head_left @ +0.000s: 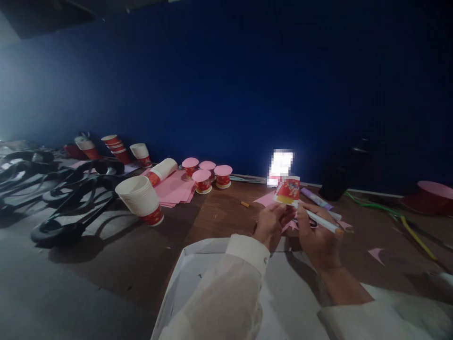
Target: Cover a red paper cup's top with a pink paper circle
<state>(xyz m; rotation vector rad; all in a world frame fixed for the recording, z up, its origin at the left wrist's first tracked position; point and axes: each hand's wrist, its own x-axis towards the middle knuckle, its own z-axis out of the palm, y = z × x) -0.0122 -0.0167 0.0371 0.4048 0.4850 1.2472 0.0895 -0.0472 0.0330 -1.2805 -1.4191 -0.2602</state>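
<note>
A small red patterned paper cup piece [288, 190] with a yellow band is held up at the right of centre. My left hand [271, 224] is closed on its lower left edge. My right hand [316, 236] is closed round a white marker [323, 221] with an orange end, its other end at the lower edge of the cup piece. Beneath and behind the hands lie pink paper scraps [264, 199], dark scissor handles [311, 221], partly hidden, and a purple-and-white tube [316, 198].
Several short red cups with pink paper tops [202, 182] stand left of centre, near pink sheets [173, 190] and stacked paper cups [141, 200]. Headphones [67, 226] lie at left. A white box [187, 264] is in front; green and yellow cables [417, 236] run at right.
</note>
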